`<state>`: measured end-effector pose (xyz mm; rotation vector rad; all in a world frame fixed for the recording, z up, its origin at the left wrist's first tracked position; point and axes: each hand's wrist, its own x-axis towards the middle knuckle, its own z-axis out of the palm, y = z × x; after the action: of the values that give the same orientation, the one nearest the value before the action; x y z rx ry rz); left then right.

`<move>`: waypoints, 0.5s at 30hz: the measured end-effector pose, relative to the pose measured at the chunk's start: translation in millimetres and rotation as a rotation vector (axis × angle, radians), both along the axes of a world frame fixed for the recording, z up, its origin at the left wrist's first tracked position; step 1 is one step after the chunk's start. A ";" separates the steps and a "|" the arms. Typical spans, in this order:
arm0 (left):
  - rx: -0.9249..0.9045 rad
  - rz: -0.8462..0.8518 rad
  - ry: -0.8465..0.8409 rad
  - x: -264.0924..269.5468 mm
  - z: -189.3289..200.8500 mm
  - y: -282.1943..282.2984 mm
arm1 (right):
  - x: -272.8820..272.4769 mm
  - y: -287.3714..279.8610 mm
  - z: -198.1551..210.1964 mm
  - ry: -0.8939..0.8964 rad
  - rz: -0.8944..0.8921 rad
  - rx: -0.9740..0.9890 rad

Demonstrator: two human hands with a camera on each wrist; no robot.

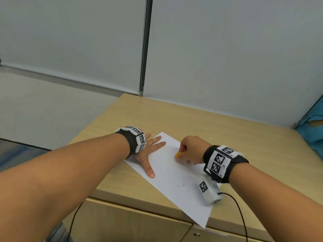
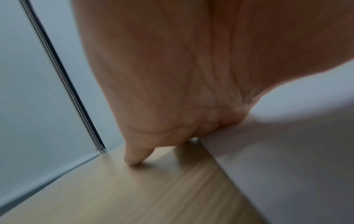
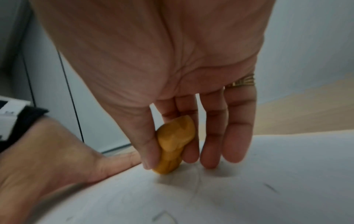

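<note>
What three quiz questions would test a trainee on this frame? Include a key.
1. True or false: the left hand presses flat on the paper.
2. The right hand pinches: A) pen B) eraser C) ruler.
3. Fill in: the eraser's lower end meets the ____.

Key: 1 true; 2 B; 3 paper.
</note>
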<state>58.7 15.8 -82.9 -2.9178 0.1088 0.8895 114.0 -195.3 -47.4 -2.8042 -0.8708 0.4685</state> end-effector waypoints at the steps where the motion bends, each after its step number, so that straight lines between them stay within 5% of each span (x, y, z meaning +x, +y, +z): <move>1: 0.008 0.015 -0.012 -1.9 1.4 -3.4 | -3.9 -3.7 -0.4 -0.032 0.002 -0.035; 9: 0.157 0.149 -0.083 -39.3 17.7 -47.3 | -13.7 -17.7 -0.4 -0.114 0.033 -0.108; 15: 0.212 0.032 -0.085 -70.8 42.6 -60.0 | -8.7 -11.7 -7.0 -0.112 0.090 -0.008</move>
<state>-12.1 -44.2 -40.3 -2.7607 -0.0366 0.7306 105.4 -207.0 -54.4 -2.8311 -1.0241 0.3304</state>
